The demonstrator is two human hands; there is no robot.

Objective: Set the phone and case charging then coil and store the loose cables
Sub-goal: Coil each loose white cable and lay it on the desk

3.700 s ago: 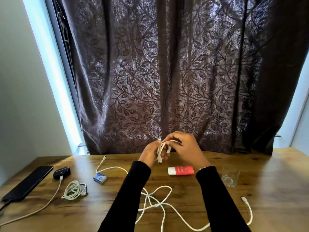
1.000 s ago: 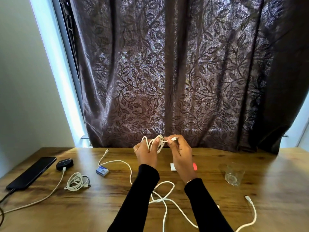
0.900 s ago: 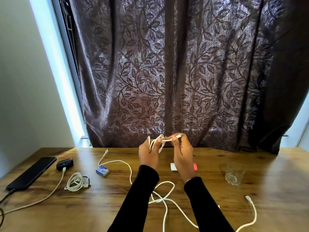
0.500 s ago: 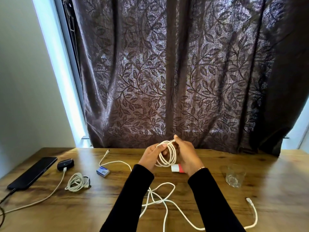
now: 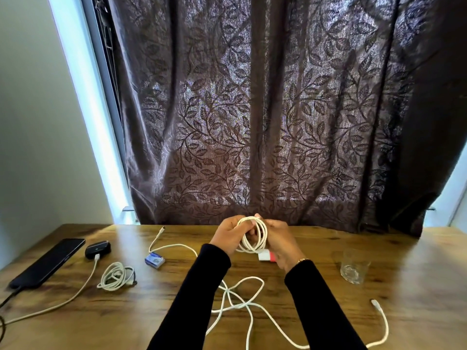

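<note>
A white cable coil (image 5: 255, 236) hangs in round loops between both hands, above the wooden table (image 5: 316, 246). My left hand (image 5: 228, 236) grips its left side and my right hand (image 5: 280, 242) grips its right side. A black phone (image 5: 48, 261) lies at the far left with a dark cable at its near end. Beside it sits a black case (image 5: 98, 248) with a white cable (image 5: 75, 291) plugged in. A finished white coil (image 5: 116, 275) rests on the table. A long loose white cable (image 5: 252, 306) sprawls between my forearms, its plug (image 5: 376, 304) at the right.
A small blue-and-white box (image 5: 154, 260) lies left of my left hand. A red-and-white tube (image 5: 266, 256) is partly hidden under my right hand. An empty drinking glass (image 5: 353, 266) stands at the right. A dark leaf-patterned curtain (image 5: 252, 109) hangs behind the table.
The cable went from a tight bundle with its plug pinched between my fingers to open round loops. Both hands have dropped a little toward the table with the coil.
</note>
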